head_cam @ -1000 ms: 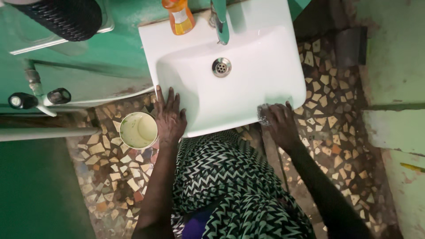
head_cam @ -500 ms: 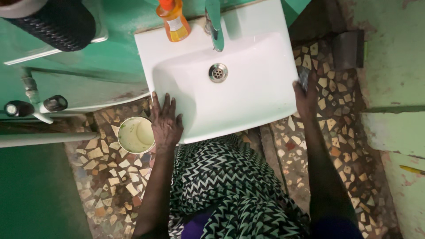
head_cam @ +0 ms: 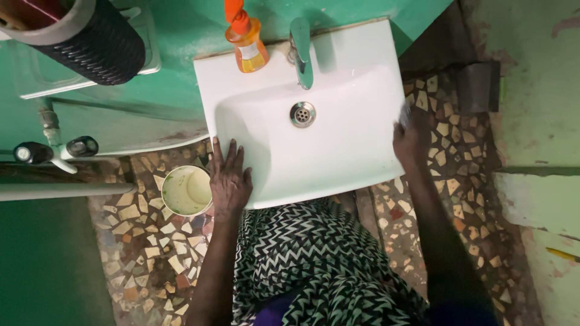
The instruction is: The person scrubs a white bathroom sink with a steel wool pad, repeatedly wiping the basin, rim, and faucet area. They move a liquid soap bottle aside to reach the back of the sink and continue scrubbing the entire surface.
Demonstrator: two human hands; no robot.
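Observation:
A white washbasin point(head_cam: 338, 151) is fixed to a green wall, with a round metal drain point(head_cam: 302, 113) and a chrome tap point(head_cam: 302, 51) at its back. My left hand point(head_cam: 229, 178) lies flat with spread fingers on the basin's front left rim. My right hand point(head_cam: 409, 140) presses against the basin's right edge, closed on a small greyish scrubbing pad point(head_cam: 403, 113) that is blurred and mostly hidden by the fingers. An orange soap bottle point(head_cam: 246, 37) stands on the back left corner of the basin.
A small tub of pale liquid point(head_cam: 186, 191) sits on the mosaic floor below the basin's left side. A black ribbed container point(head_cam: 90, 36) is at the top left. Pipes and taps point(head_cam: 51, 151) run along the left wall. A pale green wall point(head_cam: 538, 121) closes the right.
My right hand slid from the basin's front right corner up along the right edge. The left hand stayed on the front left rim. The view shifted slightly.

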